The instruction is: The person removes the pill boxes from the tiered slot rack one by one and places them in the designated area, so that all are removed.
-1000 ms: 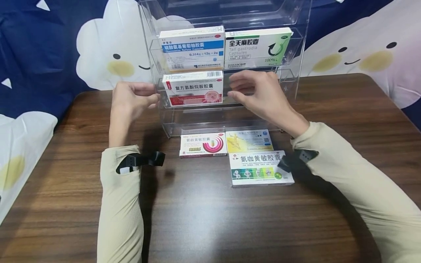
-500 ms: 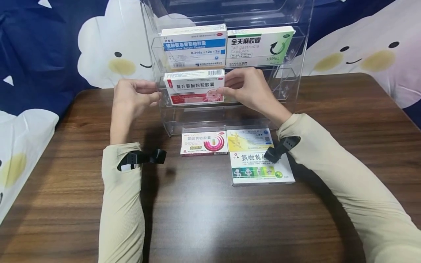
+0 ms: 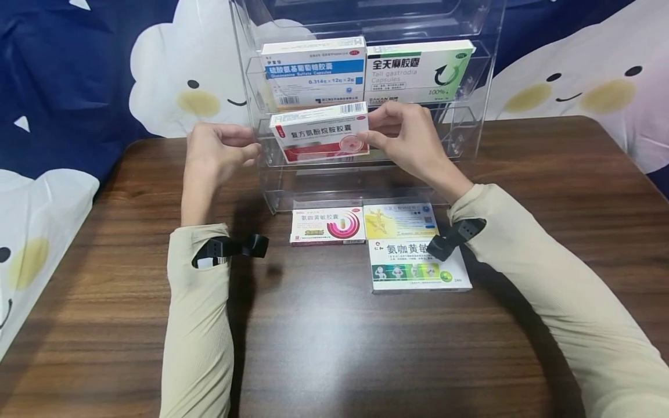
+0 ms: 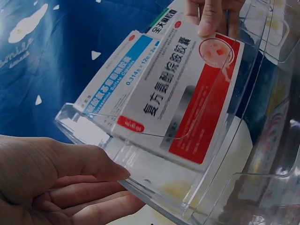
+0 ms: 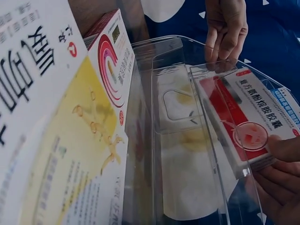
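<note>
My right hand (image 3: 407,134) pinches the right end of a red-and-white medicine box (image 3: 319,136), thumb on the front face and fingers behind. The box leans in the lower middle tier of a clear acrylic display rack (image 3: 265,188), its right end higher than its left. At the rack's left side is my left hand (image 3: 216,152), thumb and fingers extended with the tips right at the side panel. The left wrist view shows this thumb (image 4: 105,164) overlapping the panel's edge. Above stand a blue-and-white medicine box (image 3: 313,75) and a green-and-white medicine box (image 3: 418,74), side by side.
On the wooden table (image 3: 313,348), before the rack, lie a pink-ringed medicine box (image 3: 326,225), a yellow-and-white medicine box (image 3: 399,220) and a larger white-and-green medicine box (image 3: 413,276). A blue cloud-patterned cloth (image 3: 104,64) hangs behind.
My right hand has moved left to the red-and-white box and taken hold of its right end. That end has risen, tilting the box. My left hand has stayed at the rack's side.
</note>
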`<state>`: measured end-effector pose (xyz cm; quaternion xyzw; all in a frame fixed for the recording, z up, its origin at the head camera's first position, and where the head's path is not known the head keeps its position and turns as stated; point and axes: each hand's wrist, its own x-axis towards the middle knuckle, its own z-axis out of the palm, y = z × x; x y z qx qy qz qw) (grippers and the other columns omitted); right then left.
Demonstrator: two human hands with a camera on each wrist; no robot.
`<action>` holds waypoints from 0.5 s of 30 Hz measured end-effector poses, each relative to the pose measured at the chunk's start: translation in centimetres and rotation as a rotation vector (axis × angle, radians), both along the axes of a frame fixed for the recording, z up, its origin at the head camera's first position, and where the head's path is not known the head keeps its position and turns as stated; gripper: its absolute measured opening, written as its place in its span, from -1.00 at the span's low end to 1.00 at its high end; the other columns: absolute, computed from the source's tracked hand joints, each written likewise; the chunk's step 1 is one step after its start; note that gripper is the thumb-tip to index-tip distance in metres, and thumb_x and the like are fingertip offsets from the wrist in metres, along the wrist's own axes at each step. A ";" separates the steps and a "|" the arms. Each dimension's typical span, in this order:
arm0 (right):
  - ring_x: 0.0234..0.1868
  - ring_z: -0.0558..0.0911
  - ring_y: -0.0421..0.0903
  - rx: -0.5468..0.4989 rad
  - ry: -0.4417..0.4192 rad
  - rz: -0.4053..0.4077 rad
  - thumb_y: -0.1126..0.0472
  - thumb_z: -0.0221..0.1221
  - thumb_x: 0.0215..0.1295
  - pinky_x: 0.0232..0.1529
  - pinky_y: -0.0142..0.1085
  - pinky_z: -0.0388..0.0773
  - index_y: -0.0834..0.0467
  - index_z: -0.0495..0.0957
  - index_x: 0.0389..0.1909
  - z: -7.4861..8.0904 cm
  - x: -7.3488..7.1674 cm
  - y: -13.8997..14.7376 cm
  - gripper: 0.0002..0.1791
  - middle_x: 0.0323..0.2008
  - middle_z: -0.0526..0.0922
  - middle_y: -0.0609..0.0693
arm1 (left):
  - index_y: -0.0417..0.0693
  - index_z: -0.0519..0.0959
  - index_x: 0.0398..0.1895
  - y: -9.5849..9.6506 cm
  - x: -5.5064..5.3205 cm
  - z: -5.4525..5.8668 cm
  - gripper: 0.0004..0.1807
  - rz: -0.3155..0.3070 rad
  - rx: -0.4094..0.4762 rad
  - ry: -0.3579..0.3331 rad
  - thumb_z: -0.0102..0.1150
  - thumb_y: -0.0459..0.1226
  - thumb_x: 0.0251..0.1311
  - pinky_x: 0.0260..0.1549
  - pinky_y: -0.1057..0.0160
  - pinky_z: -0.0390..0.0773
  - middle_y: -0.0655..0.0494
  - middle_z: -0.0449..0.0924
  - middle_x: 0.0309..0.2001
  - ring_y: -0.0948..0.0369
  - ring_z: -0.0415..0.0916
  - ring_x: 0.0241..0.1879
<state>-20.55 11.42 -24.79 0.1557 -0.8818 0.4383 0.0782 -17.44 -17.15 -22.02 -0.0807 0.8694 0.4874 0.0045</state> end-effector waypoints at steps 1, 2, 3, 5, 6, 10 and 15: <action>-0.15 0.72 -0.10 -0.001 0.016 -0.011 0.19 0.37 0.17 -0.12 -0.37 0.66 0.25 0.62 -0.16 -0.1 0.0 0.0 -0.73 -0.16 0.73 0.08 | -0.20 0.62 0.06 0.0 -0.1 0.0 -0.59 -0.002 0.001 -0.004 0.36 -0.33 0.10 -0.18 0.39 0.67 -0.14 0.63 -0.03 0.40 0.66 -0.45; -0.15 0.72 -0.11 0.001 0.033 -0.021 0.20 0.37 0.16 -0.14 -0.37 0.66 0.25 0.64 -0.17 -0.2 0.0 0.0 -0.73 -0.16 0.74 0.08 | -0.20 0.62 0.06 0.0 -0.1 0.0 -0.60 -0.002 -0.002 -0.007 0.36 -0.33 0.11 -0.18 0.40 0.66 -0.14 0.63 -0.03 0.40 0.66 -0.45; -0.16 0.72 -0.11 -0.004 0.050 -0.026 0.20 0.37 0.16 -0.16 -0.38 0.67 0.25 0.65 -0.17 -0.3 0.0 0.0 -0.74 -0.17 0.74 0.08 | -0.20 0.62 0.06 0.0 -0.1 0.0 -0.60 -0.002 -0.002 -0.009 0.36 -0.33 0.11 -0.20 0.41 0.66 -0.13 0.63 -0.03 0.41 0.66 -0.45; -0.17 0.73 -0.11 -0.009 0.085 -0.031 0.22 0.37 0.16 -0.17 -0.38 0.67 0.26 0.67 -0.18 -0.5 0.0 0.0 -0.75 -0.18 0.74 0.09 | -0.20 0.62 0.05 0.0 0.0 0.0 -0.61 -0.003 -0.004 -0.006 0.35 -0.34 0.11 -0.22 0.43 0.66 -0.14 0.63 -0.03 0.41 0.65 -0.46; -0.17 0.73 -0.11 -0.017 0.101 -0.032 0.23 0.36 0.17 -0.16 -0.38 0.68 0.26 0.67 -0.17 -0.6 0.0 -0.1 -0.76 -0.18 0.74 0.09 | -0.22 0.61 0.05 0.0 0.0 0.0 -0.61 -0.006 -0.003 0.000 0.35 -0.34 0.12 -0.23 0.43 0.67 -0.15 0.63 -0.03 0.41 0.65 -0.46; -0.15 0.72 -0.10 -0.048 0.140 -0.041 0.25 0.36 0.16 -0.11 -0.37 0.68 0.27 0.68 -0.15 -0.6 0.0 -0.2 -0.74 -0.16 0.73 0.10 | -0.23 0.61 0.05 0.0 0.0 0.0 -0.61 -0.005 0.003 0.005 0.34 -0.35 0.12 -0.26 0.44 0.67 -0.16 0.63 -0.03 0.39 0.66 -0.45; -0.12 0.72 -0.09 -0.097 0.130 -0.048 0.23 0.37 0.16 -0.08 -0.38 0.66 0.26 0.67 -0.11 -0.1 0.3 0.0 -0.70 -0.12 0.72 0.10 | -0.24 0.61 0.05 0.1 0.0 0.0 -0.60 -0.004 0.014 0.012 0.35 -0.35 0.11 -0.23 0.40 0.68 -0.17 0.63 -0.03 0.40 0.66 -0.48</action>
